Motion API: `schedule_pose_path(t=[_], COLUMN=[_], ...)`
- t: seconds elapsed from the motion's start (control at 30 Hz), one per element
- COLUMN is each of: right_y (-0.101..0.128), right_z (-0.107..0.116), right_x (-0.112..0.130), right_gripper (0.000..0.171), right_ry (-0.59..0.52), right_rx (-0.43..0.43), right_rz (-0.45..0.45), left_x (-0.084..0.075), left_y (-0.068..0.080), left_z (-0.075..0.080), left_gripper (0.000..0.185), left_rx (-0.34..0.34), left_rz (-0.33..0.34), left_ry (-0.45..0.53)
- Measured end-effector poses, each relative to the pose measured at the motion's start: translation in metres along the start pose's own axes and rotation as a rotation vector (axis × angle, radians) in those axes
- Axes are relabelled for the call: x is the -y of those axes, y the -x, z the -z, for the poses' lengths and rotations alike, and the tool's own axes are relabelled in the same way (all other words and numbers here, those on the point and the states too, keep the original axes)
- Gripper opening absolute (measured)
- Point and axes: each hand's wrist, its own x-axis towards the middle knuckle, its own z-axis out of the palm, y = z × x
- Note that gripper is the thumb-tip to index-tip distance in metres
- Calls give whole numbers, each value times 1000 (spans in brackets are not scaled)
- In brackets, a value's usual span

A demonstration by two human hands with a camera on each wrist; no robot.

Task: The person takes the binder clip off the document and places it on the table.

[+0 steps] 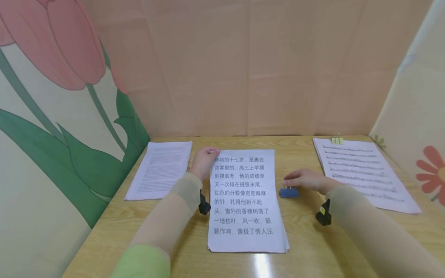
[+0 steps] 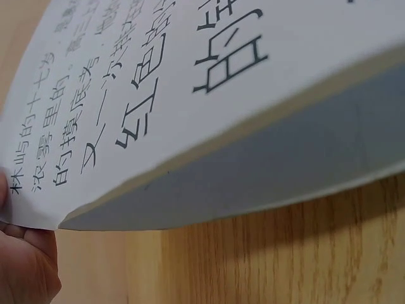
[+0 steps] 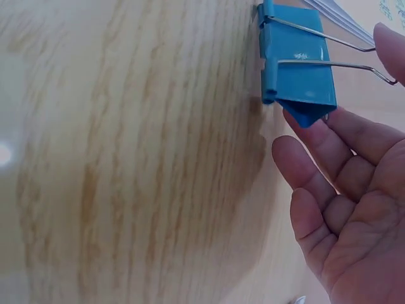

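Observation:
In the middle of the table lies a stack of paper point(image 1: 243, 200) printed with large Chinese characters. My left hand point(image 1: 203, 163) pinches its far left corner between thumb and fingers. The left wrist view shows the stack's near edge bowed up off the wood, with a pale underside point(image 2: 272, 177). To the right of the stack, my right hand point(image 1: 307, 180) holds a blue binder clip point(image 3: 300, 60) by its wire handles point(image 3: 329, 63). In the right wrist view the thumb is at the handle ends, with fingertips behind the clip, and its jaws are closed.
At the left lies a stack of small-print pages point(image 1: 161, 170), a gold clip point(image 1: 190, 163) at its right edge. Sheet music point(image 1: 361, 173) with a yellow binder clip point(image 1: 337, 140) on its top edge lies at the right. A pinkish backdrop point(image 1: 243, 77) borders the table's far side.

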Motion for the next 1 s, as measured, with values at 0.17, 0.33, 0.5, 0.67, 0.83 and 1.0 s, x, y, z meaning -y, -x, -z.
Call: schedule_pose_path(t=[0.17,0.33,0.5,0.67,0.83,1.0], right_y=[0,0,0,1,3,5], right_z=[-1,0,0,0,-1,-3], right_x=[-1,-1,-1,0,1,0], right_gripper=[65,63,64,66,66,64], right_ry=[-11,-1,3,0,-3,3], right_rx=[8,7,9,7,-7,-26], right_rz=[-2,4,-8,-27,-19,-6], left_x=[1,1,2,6,11,17], left_y=[1,1,-2,-4,-4,-5], left_z=[0,0,-1,-2,-3,-5], left_gripper=[16,15,15,15,23,25], left_rx=[11,19,15,26,41,36], left_rz=[13,29,51,68,61,96], left_ry=[-3,16,12,-1,-45,-66])
